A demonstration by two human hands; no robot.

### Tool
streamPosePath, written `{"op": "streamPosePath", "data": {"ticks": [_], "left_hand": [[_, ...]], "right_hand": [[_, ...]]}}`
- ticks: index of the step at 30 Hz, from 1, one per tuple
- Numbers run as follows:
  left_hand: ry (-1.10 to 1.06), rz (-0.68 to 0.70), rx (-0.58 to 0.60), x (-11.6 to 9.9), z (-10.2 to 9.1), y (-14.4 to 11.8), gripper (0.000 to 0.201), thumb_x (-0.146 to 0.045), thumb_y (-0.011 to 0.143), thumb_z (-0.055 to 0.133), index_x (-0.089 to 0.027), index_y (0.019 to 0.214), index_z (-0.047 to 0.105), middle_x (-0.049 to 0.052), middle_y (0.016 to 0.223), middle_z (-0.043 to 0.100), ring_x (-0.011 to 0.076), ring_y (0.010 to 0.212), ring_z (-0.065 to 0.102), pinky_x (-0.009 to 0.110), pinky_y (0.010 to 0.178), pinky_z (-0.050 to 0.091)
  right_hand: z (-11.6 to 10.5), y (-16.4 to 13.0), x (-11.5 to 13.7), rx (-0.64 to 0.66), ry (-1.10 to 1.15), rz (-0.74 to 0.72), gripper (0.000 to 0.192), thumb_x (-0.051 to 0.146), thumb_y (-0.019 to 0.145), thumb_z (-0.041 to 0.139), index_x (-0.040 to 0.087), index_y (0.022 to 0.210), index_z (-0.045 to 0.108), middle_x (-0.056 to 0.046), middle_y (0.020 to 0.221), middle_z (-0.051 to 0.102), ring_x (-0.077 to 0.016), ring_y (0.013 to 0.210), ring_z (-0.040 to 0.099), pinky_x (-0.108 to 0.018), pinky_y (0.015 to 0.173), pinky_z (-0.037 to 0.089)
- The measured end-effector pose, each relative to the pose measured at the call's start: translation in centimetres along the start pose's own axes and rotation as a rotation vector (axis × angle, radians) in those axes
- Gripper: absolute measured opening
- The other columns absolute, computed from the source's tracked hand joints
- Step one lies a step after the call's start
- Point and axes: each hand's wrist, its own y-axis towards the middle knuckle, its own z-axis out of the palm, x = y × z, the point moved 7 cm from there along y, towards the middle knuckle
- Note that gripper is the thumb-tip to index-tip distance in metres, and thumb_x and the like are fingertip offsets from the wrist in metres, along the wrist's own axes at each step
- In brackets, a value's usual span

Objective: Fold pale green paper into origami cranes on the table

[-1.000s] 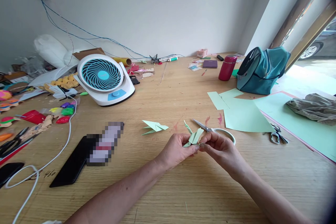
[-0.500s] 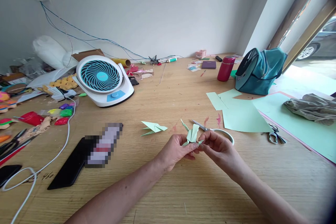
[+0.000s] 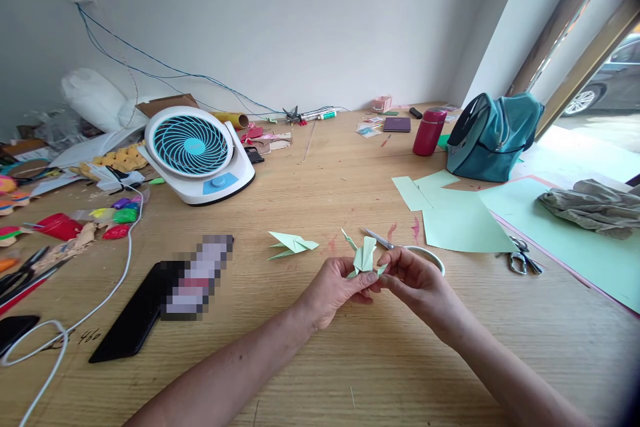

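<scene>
Both of my hands meet over the wooden table (image 3: 320, 360) at the middle of the view. My left hand (image 3: 336, 288) and my right hand (image 3: 419, 285) pinch a small folded pale green paper figure (image 3: 364, 257) between their fingertips, a little above the table. Its thin pointed tip sticks up to the left. A second folded pale green paper figure (image 3: 293, 243) lies on the table just left of my hands. White-handled scissors (image 3: 406, 250) lie right behind my right hand.
Pale green paper sheets (image 3: 460, 217), small metal scissors (image 3: 521, 257), a teal bag (image 3: 493, 137) and a red bottle (image 3: 429, 131) lie to the right. A white and blue fan (image 3: 197, 152), a black phone (image 3: 145, 310), a white cable (image 3: 100, 300) and craft clutter fill the left.
The paper figure has been turned more upright between my fingers and lifted slightly. My hands stayed in nearly the same place.
</scene>
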Motion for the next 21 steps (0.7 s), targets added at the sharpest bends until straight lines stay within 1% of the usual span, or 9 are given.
{"op": "streamPosePath", "data": {"ticks": [4, 8, 11, 16, 21], "left_hand": [[-0.003, -0.014, 0.003, -0.1, 0.0, -0.1, 0.038, -0.045, 0.066, 0.086, -0.011, 0.080, 0.074, 0.002, 0.072, 0.067, 0.0098, 0.066, 0.060, 0.023, 0.062, 0.054], [0.009, 0.009, -0.016, -0.4, 0.1, -0.2, 0.038, -0.044, 0.063, 0.087, -0.011, 0.077, 0.074, 0.002, 0.070, 0.067, 0.0091, 0.064, 0.059, 0.022, 0.063, 0.052], [0.004, 0.023, -0.034, -0.5, 0.3, -0.3, 0.039, -0.045, 0.063, 0.087, -0.011, 0.076, 0.073, 0.002, 0.070, 0.066, 0.0090, 0.064, 0.058, 0.021, 0.062, 0.051], [-0.003, 0.031, -0.070, -0.6, 0.5, -0.3, 0.042, -0.046, 0.063, 0.087, -0.011, 0.080, 0.072, 0.002, 0.074, 0.064, 0.0109, 0.070, 0.059, 0.022, 0.062, 0.052], [0.038, 0.053, -0.069, -0.8, 0.6, -0.4, 0.041, -0.047, 0.067, 0.084, -0.012, 0.083, 0.071, 0.001, 0.074, 0.062, 0.0104, 0.070, 0.057, 0.021, 0.062, 0.051]], "right_hand": [[0.0, -0.1, -0.1, -0.001, -0.027, -0.027, 0.016, 0.032, 0.087, 0.071, 0.023, 0.092, 0.058, 0.001, 0.084, 0.059, -0.0139, 0.076, 0.060, -0.028, 0.071, 0.049], [-0.1, -0.4, -0.6, -0.077, -0.108, -0.096, 0.012, 0.027, 0.089, 0.067, 0.024, 0.093, 0.057, 0.001, 0.086, 0.057, -0.0136, 0.077, 0.057, -0.027, 0.069, 0.049], [0.1, -0.6, -0.5, -0.111, -0.125, -0.121, 0.011, 0.028, 0.090, 0.066, 0.024, 0.091, 0.055, 0.001, 0.085, 0.055, -0.0135, 0.075, 0.057, -0.028, 0.069, 0.050], [0.4, -0.4, 0.5, -0.066, -0.082, -0.100, 0.017, 0.037, 0.089, 0.067, 0.022, 0.092, 0.058, -0.001, 0.084, 0.059, -0.0150, 0.075, 0.058, -0.029, 0.070, 0.051], [0.2, -0.3, 0.8, -0.039, -0.113, -0.069, 0.020, 0.041, 0.090, 0.066, 0.021, 0.091, 0.062, -0.003, 0.084, 0.063, -0.0167, 0.077, 0.059, -0.030, 0.072, 0.051]]}}
